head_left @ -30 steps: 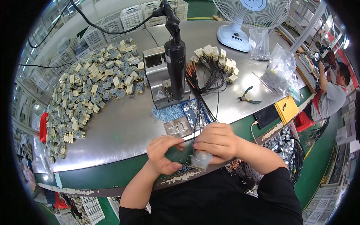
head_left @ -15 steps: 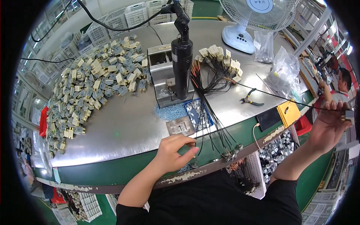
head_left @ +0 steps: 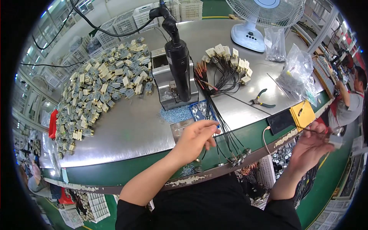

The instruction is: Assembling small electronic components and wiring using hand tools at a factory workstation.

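Note:
My left hand (head_left: 194, 142) hovers over the blue tray of small metal parts (head_left: 199, 109), beside a bundle of black cables (head_left: 217, 115). Its thumb and forefinger are curled together; what they hold, if anything, I cannot make out. At the bench's right edge, my right hand (head_left: 309, 150) closes on one black cable (head_left: 253, 106) stretched from the bundle. A blurred grey-silver block (head_left: 336, 141) shows at its fingertips. A flat metal plate (head_left: 180, 128) lies partly under my left hand. Behind it stands a metal fixture with a black cylindrical tool (head_left: 179, 69).
Cream-and-grey plug parts (head_left: 103, 82) are heaped on the left. Cream connectors (head_left: 230, 57) top the cable bundle. Pliers (head_left: 262, 100), a black tablet-like slab (head_left: 280, 122), a yellow pad (head_left: 303, 114), plastic bags (head_left: 297, 71) and a fan (head_left: 249, 36) lie or stand right. A person (head_left: 347, 103) sits beyond.
My right hand has come inward and lower, the cable and block with it, and the cable now hangs slacker. My left hand has moved up and right toward the cables.

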Available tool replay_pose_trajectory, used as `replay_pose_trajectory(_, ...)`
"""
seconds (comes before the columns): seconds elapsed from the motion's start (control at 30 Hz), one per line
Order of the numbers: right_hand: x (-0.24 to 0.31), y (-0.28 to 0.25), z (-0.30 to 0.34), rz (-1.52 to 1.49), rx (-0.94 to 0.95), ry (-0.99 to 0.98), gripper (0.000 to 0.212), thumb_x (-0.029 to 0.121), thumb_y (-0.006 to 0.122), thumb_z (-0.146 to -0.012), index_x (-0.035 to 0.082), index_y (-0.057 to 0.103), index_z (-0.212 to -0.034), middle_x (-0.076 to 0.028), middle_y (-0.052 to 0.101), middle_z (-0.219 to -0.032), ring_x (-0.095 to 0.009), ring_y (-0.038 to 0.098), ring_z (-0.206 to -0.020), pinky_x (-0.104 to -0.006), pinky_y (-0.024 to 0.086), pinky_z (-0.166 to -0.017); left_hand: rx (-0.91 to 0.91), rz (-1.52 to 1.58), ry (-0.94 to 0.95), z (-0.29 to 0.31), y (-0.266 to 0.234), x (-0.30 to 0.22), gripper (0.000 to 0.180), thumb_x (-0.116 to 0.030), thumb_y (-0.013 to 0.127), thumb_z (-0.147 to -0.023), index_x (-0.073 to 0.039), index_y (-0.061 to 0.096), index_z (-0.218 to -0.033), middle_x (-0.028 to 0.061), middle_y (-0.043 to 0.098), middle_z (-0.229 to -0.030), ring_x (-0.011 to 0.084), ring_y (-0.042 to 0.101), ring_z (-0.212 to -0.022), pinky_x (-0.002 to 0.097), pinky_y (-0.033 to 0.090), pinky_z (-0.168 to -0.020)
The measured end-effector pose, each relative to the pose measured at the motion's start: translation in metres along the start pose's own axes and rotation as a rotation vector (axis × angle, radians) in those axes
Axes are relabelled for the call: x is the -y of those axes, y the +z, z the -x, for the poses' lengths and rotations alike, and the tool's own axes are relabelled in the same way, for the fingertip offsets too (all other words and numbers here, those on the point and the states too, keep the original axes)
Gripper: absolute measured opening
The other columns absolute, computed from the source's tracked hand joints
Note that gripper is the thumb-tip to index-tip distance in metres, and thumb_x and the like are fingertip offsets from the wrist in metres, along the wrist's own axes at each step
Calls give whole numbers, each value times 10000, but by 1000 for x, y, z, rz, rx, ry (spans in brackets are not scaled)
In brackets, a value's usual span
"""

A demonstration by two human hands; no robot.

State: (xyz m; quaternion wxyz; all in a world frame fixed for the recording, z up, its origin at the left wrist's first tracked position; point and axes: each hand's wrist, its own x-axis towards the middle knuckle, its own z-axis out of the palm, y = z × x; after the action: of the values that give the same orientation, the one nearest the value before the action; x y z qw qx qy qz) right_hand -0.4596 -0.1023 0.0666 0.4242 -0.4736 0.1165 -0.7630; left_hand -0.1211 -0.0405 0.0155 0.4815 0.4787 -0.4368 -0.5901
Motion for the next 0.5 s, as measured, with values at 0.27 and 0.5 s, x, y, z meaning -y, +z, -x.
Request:
replay_pose_trajectory(0.27,-23,5,78,187,162,-114,612,637,598,-951,154,596,-1327,-84,601,-989,-240,541,-973,-302,561,-697,-41,-283,42,-30,19,8,465,-237,568,-1084,70,526,-1431,128,688,-1245,136,674,-801,256,523,-646)
replay_pose_trajectory(0.5,-1,8,123,167,480,4,229,272,666,-1018,213,661,-1239,-153,654,-1064,-292,599,-982,-423,645,-798,-136,285,-213,-52,39,9,524,-203,586,-1074,95,432,-1477,146,691,-1175,146,680,-803,255,522,-637)
